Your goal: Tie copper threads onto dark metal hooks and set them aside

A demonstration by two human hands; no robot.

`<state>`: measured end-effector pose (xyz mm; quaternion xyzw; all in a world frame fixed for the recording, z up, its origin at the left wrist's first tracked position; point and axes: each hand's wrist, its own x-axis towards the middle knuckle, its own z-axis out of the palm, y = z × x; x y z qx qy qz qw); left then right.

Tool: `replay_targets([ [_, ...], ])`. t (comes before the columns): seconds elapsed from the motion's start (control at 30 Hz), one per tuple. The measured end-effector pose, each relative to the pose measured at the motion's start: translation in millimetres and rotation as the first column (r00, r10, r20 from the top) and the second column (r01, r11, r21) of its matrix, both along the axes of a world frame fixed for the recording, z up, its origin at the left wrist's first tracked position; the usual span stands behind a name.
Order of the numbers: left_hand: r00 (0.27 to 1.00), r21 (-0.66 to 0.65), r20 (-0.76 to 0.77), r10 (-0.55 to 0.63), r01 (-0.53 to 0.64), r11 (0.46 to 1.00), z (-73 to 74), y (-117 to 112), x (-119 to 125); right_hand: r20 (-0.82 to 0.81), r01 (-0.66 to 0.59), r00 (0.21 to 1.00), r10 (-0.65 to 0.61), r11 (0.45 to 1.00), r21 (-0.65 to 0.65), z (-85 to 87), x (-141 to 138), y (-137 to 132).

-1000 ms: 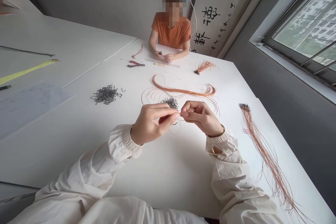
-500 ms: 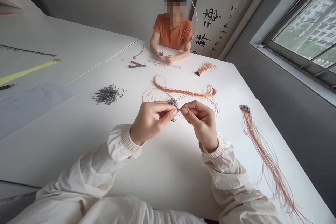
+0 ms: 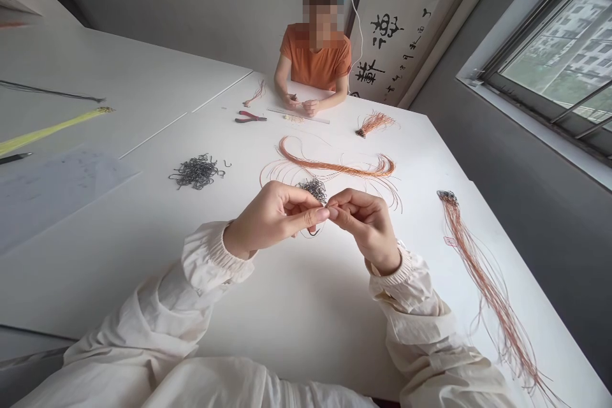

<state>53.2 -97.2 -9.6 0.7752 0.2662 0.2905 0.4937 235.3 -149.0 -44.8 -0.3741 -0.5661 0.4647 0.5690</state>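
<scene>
My left hand [image 3: 277, 215] is closed in a pinch on a dark fish hook [image 3: 313, 232], whose bend shows below the fingers. The fingertips of my right hand [image 3: 366, 223] meet those of the left and pinch thin orange line, mostly hidden between them. Just beyond my hands lies a small pile of dark hooks [image 3: 313, 187]. Behind that pile, a curved hank of orange line [image 3: 329, 167] is spread on the white table [image 3: 296, 319].
A larger pile of hooks [image 3: 198, 171] lies to the left. Orange snelled lines [image 3: 478, 268] stretch along the right edge, with another bundle [image 3: 373, 123] farther back. Red-handled pliers [image 3: 250, 116] lie near a co-worker in an orange shirt [image 3: 315, 57]. Yellow strands [image 3: 57, 131] lie far left.
My fingertips have come closer together, and the short stretch of orange line between them is now mostly covered. My left hand has tilted, and the hook's bend shows slightly lower.
</scene>
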Motion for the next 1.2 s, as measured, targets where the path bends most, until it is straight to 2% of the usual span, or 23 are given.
replay_targets([
  [0.2,0.997,0.146,-0.014,-0.08,0.081,0.986,-0.5,2,-5,0.045,-0.085,0.995,0.088,0.995,-0.055,4.1,4,-3],
  [0.37,0.997,0.199,0.043,-0.061,0.051,0.979,-0.9,-1,-6,0.023,-0.177,0.983,0.182,0.975,-0.133,12.0,9,-4],
  [0.47,0.99,0.186,0.133,0.052,-0.076,0.98,2.1,0,-6,-0.005,-0.227,0.973,0.229,0.958,-0.173,13.2,15,-2],
  [0.57,0.941,0.177,0.262,0.214,-0.264,0.948,4.1,8,-10,0.008,-0.265,0.962,0.274,0.936,-0.23,10.9,29,2],
  [0.63,0.899,0.194,0.323,0.296,-0.369,0.909,4.6,17,-17,0.018,-0.287,0.953,0.302,0.922,-0.261,7.9,42,4],
  [0.73,0.816,0.232,0.405,0.412,-0.528,0.817,4.9,31,-30,0.018,-0.318,0.942,0.335,0.908,-0.272,2.7,61,7],
  [0.8,0.784,0.242,0.42,0.457,-0.582,0.776,4.9,37,-37,-0.001,-0.321,0.943,0.332,0.91,-0.263,-1.0,70,9],
  [0.93,0.776,0.279,0.407,0.483,-0.609,0.743,4.6,39,-41,-0.025,-0.371,0.926,0.376,0.897,-0.24,-9.7,78,15],
  [1.13,0.812,0.393,0.359,0.461,-0.579,0.714,7.2,29,-40,0.048,-0.56,0.796,0.603,0.765,-0.316,-16.9,85,25],
  [1.17,0.825,0.412,0.353,0.442,-0.561,0.718,8.1,27,-39,0.085,-0.555,0.788,0.61,0.763,-0.331,-15.8,84,26],
  [1.2,0.844,0.428,0.336,0.419,-0.532,0.73,9.1,24,-37,0.141,-0.519,0.797,0.587,0.787,-0.334,-14.1,82,27],
])
